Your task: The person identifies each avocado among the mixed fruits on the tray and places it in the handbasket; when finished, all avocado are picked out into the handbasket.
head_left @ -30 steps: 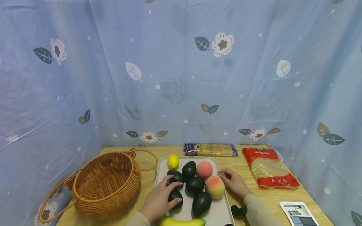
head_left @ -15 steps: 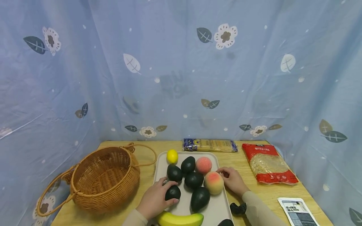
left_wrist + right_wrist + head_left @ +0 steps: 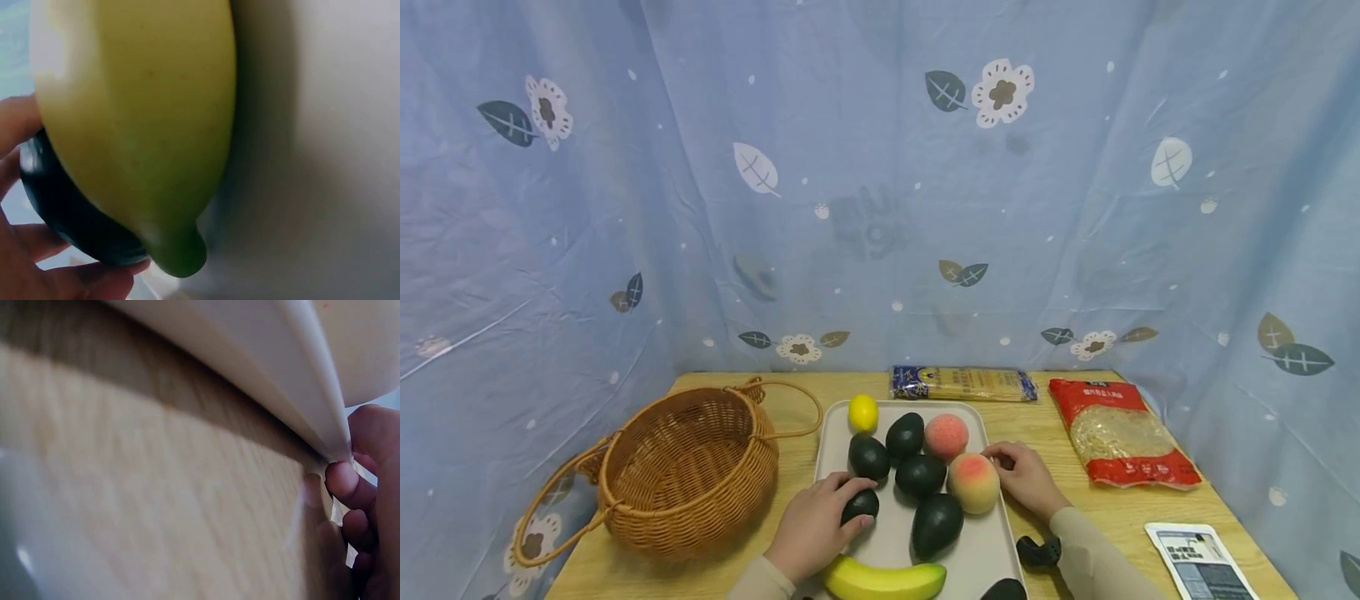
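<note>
In the head view, my left hand [image 3: 816, 525] grips a dark avocado [image 3: 861, 506] at the left side of a pale tray [image 3: 889, 533]. The left wrist view shows fingers curled round that avocado [image 3: 78, 215], partly hidden behind a banana [image 3: 137, 112]. My right hand [image 3: 1026, 479] pinches the tray's right rim beside a yellow-red peach [image 3: 973, 484]; in the right wrist view, its thumb and finger meet at the tray edge [image 3: 319, 394]. Several more avocados [image 3: 937, 526], a pink peach [image 3: 947, 437] and a lemon [image 3: 862, 413] lie on the tray.
A wicker basket [image 3: 700, 525] with two handles stands left of the tray. Behind the tray lies a noodle packet [image 3: 966, 384]. To the right are a red bag [image 3: 1123, 433] and a white-and-blue packet [image 3: 1202, 562]. A patterned curtain [image 3: 880, 208] encloses the table.
My left hand has drawn back from the two left avocados and now holds the nearer one. The right hand stays at the tray rim. The head view has shifted slightly.
</note>
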`<state>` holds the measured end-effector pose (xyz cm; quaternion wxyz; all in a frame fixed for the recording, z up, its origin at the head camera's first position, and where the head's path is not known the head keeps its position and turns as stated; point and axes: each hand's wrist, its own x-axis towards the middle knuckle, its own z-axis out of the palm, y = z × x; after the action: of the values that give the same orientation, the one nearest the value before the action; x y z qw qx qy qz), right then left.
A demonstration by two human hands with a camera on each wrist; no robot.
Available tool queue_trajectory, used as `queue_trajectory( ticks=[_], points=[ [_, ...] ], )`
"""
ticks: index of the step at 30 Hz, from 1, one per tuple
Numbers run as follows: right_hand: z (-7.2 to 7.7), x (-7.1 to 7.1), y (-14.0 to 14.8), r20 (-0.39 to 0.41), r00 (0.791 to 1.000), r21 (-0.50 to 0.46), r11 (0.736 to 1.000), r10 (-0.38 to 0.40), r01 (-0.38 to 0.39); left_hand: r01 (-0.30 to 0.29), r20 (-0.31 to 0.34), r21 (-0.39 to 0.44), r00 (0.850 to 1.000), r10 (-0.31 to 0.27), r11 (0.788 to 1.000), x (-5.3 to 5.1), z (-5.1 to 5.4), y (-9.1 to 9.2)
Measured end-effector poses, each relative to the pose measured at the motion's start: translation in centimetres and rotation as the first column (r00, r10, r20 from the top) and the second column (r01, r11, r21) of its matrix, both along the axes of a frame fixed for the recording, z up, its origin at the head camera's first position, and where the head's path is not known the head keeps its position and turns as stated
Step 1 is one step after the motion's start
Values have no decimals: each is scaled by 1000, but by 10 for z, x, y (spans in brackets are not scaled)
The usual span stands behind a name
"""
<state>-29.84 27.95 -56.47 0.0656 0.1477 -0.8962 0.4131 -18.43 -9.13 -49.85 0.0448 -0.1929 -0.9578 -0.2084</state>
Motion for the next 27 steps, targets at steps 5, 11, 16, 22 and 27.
queue_trajectory(
  ticks=[5, 11, 16, 22, 27],
  points=[
    [1, -1, -1, -1, 1000, 1, 1000, 2, -2, 3, 80, 153, 997, -15, 988, -2, 13, -11],
    [2, 3, -1, -9, 1000, -16, 1000, 5, -5, 13, 62, 354, 997, -38, 935, 6, 47, -29],
    [2, 4, -1, -25, 1000, -29, 1000, -3, 3, 62, -151, 347, 989, -10, 936, 14, 75, -54],
    [3, 2, -1, -6, 1000, -14, 1000, -14, 14, -46, -275, 305, 952, 134, 951, 13, 89, -96],
    [3, 3, -2, 10, 1000, -21, 1000, -10, 11, -213, -199, 249, 943, 266, 945, 16, 87, -128]
  ],
)
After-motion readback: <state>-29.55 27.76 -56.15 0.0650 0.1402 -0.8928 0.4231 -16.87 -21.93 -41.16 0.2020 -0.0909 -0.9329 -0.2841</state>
